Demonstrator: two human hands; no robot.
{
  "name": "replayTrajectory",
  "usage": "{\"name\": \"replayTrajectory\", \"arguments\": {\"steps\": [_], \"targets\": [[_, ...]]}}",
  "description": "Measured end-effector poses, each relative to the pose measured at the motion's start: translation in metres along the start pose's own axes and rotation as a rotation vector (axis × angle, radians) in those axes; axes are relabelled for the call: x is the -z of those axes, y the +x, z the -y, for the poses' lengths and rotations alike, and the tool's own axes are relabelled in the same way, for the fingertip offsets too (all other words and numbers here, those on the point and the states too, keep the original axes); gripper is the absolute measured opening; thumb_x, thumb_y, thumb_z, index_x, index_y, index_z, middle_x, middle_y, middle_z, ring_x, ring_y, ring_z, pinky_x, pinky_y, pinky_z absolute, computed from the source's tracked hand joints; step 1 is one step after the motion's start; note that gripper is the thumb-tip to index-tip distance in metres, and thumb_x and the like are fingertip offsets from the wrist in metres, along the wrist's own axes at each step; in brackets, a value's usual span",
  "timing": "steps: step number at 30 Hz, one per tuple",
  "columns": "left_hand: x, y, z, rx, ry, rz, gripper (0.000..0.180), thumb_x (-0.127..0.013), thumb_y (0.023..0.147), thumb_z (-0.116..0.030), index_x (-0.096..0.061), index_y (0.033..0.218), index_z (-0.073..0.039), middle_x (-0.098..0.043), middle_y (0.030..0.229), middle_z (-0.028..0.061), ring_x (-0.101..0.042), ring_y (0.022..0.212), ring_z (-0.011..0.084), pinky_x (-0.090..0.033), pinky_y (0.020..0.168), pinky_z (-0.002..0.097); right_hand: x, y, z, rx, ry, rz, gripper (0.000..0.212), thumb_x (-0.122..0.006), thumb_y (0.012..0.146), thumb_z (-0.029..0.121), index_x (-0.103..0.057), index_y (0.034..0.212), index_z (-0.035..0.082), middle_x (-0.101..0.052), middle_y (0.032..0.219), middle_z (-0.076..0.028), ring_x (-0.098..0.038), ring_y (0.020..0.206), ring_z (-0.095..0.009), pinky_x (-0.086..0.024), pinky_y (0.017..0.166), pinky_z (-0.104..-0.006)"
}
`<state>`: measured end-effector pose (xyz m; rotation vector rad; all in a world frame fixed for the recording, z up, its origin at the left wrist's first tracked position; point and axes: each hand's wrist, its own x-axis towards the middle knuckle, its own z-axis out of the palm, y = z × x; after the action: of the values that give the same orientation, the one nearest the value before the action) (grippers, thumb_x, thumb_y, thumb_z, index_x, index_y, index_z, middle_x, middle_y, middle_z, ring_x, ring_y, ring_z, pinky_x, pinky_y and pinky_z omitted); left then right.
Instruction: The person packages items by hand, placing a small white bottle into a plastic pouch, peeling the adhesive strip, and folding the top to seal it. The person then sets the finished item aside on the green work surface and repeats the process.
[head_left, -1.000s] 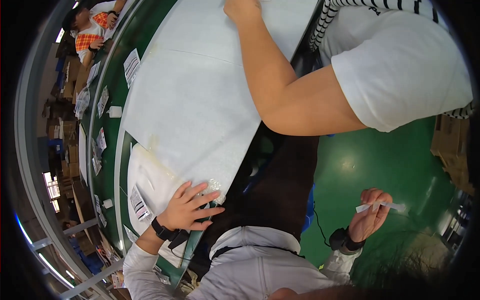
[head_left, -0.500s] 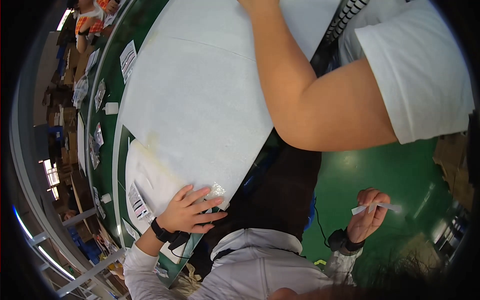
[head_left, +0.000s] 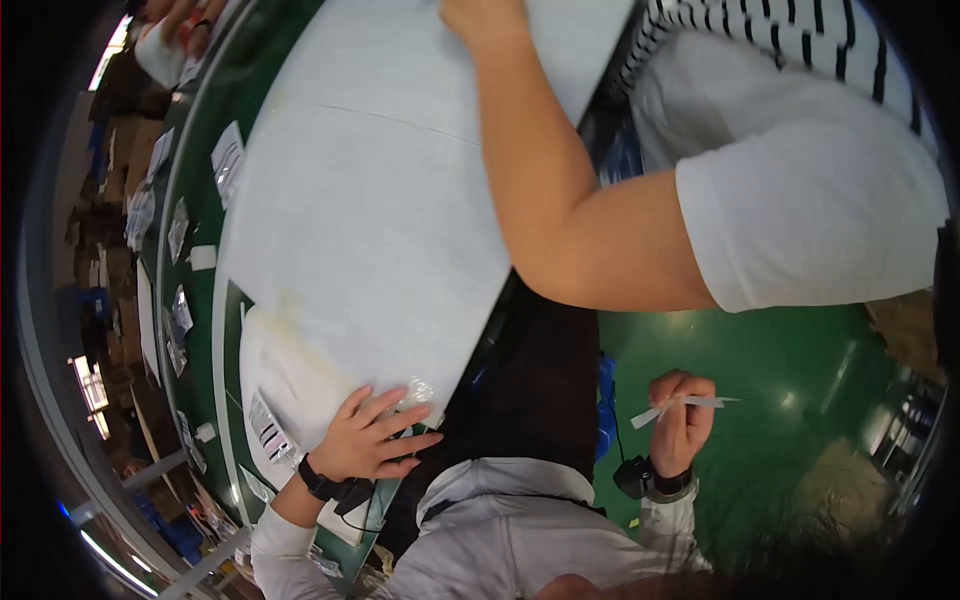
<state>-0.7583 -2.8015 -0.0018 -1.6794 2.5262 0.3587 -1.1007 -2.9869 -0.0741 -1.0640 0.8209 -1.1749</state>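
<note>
My left hand [head_left: 368, 440] lies with fingers spread at the near end of a large white sheet [head_left: 370, 220] on the workbench. A small shiny clear plastic piece [head_left: 420, 388] shows just beyond its fingertips. Off to the right, over the floor, my right hand [head_left: 684, 425] pinches a thin whitish strip [head_left: 712, 402] between thumb and fingers. The strip's two ends stick out on either side of the fingers. What the strip is made of cannot be told.
A co-worker's bare arm [head_left: 550, 200] reaches across the sheet from the right. Beside my left hand lies a printed packet [head_left: 268, 428]. Several small bags and a white bottle [head_left: 202, 257] line the green bench at left. Another person [head_left: 165, 45] stands at the far left.
My right hand has moved left, closer to my body, still pinching the strip. My left hand stays spread in place. The co-worker's arm and the whole view have shifted left.
</note>
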Motion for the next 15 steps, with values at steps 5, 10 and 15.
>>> {"name": "replayTrajectory", "arguments": {"steps": [5,10,15], "targets": [[-0.023,0.013,0.015,-0.032,-0.099,0.035,0.053,-0.065,0.085,-0.051,-0.056,0.136,-0.04,-0.038,0.156,-0.0017,-0.027,0.146,0.0283,-0.018,0.117,0.0513,-0.025,-0.003,-0.004,-0.031,0.032,0.009,0.007,-0.053,0.097,0.005,-0.046,0.1,0.005,-0.056,0.085,-0.01,-0.05,0.074,-0.015,-0.043,0.068,-0.028],[-0.038,0.019,0.011,-0.031,-0.124,-0.074,0.053,-0.061,0.089,-0.05,-0.052,0.14,-0.037,-0.031,0.159,-0.0013,-0.023,0.148,0.0257,-0.02,0.117,0.0509,-0.042,0.005,-0.018,-0.025,0.109,0.21,0.013,-0.059,0.096,0.007,-0.05,0.104,0.004,-0.059,0.089,-0.013,-0.055,0.076,-0.016,-0.046,0.07,-0.0262],[-0.026,0.018,0.012,-0.056,-0.147,-0.167,0.049,-0.061,0.091,-0.043,-0.053,0.138,-0.032,-0.031,0.159,-0.0014,-0.027,0.147,0.0237,-0.025,0.115,0.051,-0.101,0.021,0.006,-0.036,0.227,0.415,0.008,-0.056,0.096,0.005,-0.049,0.101,0.004,-0.058,0.085,-0.011,-0.053,0.077,-0.015,-0.044,0.071,-0.0263]]}}
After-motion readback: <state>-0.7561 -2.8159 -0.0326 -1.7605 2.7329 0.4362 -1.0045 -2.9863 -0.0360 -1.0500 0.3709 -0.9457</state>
